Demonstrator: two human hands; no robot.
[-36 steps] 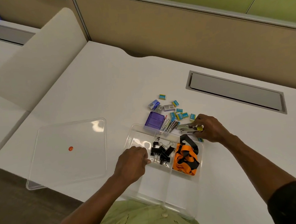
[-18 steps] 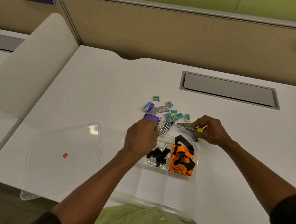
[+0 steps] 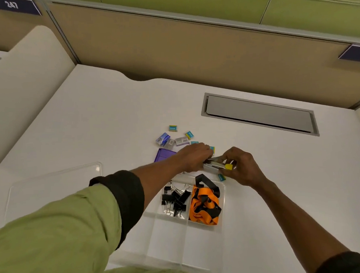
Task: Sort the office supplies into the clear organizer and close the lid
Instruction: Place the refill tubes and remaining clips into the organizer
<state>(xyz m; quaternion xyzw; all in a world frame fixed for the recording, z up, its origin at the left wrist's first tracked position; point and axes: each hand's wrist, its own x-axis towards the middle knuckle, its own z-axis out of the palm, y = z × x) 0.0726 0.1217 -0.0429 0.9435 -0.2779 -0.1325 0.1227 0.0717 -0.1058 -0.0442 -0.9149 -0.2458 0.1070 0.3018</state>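
Note:
The clear organizer (image 3: 201, 250) lies on the white desk in front of me. Black binder clips (image 3: 175, 200) fill one far compartment and an orange and black lanyard (image 3: 204, 206) fills the one to its right. Just beyond the organizer, my right hand (image 3: 240, 166) grips a metal stapler (image 3: 216, 164) with a yellow end. My left hand (image 3: 196, 157) reaches across and its fingers close on the stapler's other end. Small staple boxes (image 3: 173, 139) and a purple box (image 3: 164, 155) are scattered behind the hands. The clear lid (image 3: 52, 184) rests flat at the left.
A grey cable hatch (image 3: 259, 114) is set into the desk at the far right. A tan partition wall (image 3: 191, 52) runs along the desk's back edge. A cream divider panel (image 3: 24, 88) rises at the left. One small teal box (image 3: 221, 177) lies beside the organizer's far right corner.
My left hand left the organizer's front, crossed over the binder clips and met the stapler that my right hand holds. My head has leaned closer over the desk.

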